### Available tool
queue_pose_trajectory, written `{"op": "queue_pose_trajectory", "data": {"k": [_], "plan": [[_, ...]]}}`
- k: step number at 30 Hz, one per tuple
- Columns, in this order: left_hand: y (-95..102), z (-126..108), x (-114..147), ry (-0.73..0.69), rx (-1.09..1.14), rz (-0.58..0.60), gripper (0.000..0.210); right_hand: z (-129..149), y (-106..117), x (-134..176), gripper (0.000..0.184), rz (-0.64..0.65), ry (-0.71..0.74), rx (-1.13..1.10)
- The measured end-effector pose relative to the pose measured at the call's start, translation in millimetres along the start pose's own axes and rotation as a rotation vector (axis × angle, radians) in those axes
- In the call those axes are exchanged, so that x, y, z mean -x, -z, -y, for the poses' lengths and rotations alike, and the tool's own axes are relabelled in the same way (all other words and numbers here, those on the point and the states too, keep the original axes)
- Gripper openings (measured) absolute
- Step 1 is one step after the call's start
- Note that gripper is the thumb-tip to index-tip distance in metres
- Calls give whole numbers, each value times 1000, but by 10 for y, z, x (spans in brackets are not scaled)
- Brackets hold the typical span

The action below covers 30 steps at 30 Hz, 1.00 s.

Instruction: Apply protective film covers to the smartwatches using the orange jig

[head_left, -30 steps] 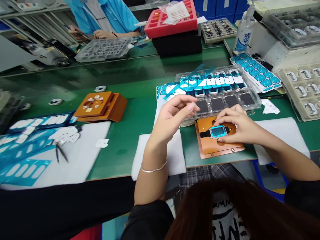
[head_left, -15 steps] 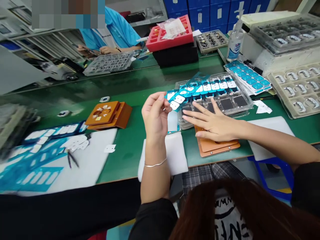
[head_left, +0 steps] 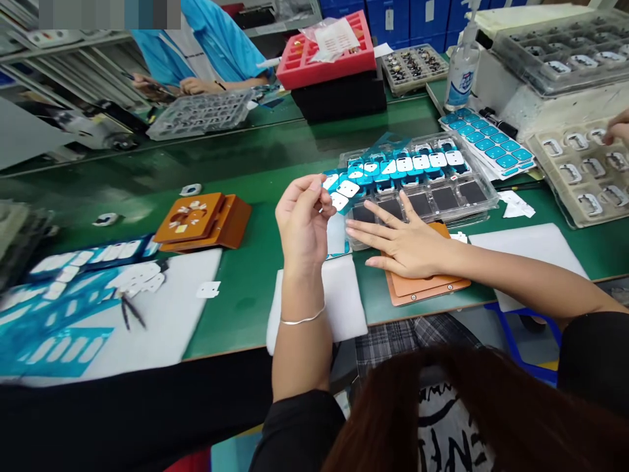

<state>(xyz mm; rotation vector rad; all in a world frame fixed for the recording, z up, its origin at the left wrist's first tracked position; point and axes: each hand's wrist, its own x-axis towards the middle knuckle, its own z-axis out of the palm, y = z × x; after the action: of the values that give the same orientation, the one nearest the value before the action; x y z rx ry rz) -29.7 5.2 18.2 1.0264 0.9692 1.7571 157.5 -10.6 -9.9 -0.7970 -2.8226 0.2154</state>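
My left hand [head_left: 303, 219] is raised with thumb and forefinger pinched at the near-left corner of a blue film sheet [head_left: 354, 174] bearing white stickers. The sheet stretches rightward across a clear plastic tray [head_left: 484, 203] holding dark square pads and small framed parts. My right hand [head_left: 405, 242] lies spread, palm down, over an orange fixture block [head_left: 403, 293], hiding most of it. Its fingertips reach the tray's near edge. Beside the fixture sits a small white piece [head_left: 459, 237]. White foam [head_left: 344, 298] lies near my left wrist.
Another orange fixture [head_left: 201, 219] stands left, near a foam sheet [head_left: 171, 328] with tweezers [head_left: 130, 311] and blue film. A red tray [head_left: 327, 56], a pump bottle [head_left: 460, 82] and a beige parts tray [head_left: 580, 190] stand farther back. Another person's hand [head_left: 619, 126] reaches in at right.
The view has shifted slightly. My right hand has slid a little leftward over the orange fixture, baring a small white piece. Another person's hand has appeared over the beige tray.
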Motion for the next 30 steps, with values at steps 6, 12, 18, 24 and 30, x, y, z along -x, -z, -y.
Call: {"op": "queue_pose_trajectory", "data": {"k": [6, 12, 18, 24, 30], "plan": [[-65, 16, 26, 39, -24, 42, 16, -62, 267, 57, 56, -102, -2, -191], [-93, 35, 78, 49, -60, 81, 17, -260, 679, 395, 25, -140, 103, -275], [-101, 111, 136, 42, -153, 215, 24, -208, 569, 556, 26, 60, -89, -298], [-122, 191, 240, -438, -247, 664, 54, -247, 569, 565, 30, -288, -171, -871], [-260, 250, 419, -822, -372, 662, 74, -108, 422, 494, 38, -181, -218, -1774]]}}
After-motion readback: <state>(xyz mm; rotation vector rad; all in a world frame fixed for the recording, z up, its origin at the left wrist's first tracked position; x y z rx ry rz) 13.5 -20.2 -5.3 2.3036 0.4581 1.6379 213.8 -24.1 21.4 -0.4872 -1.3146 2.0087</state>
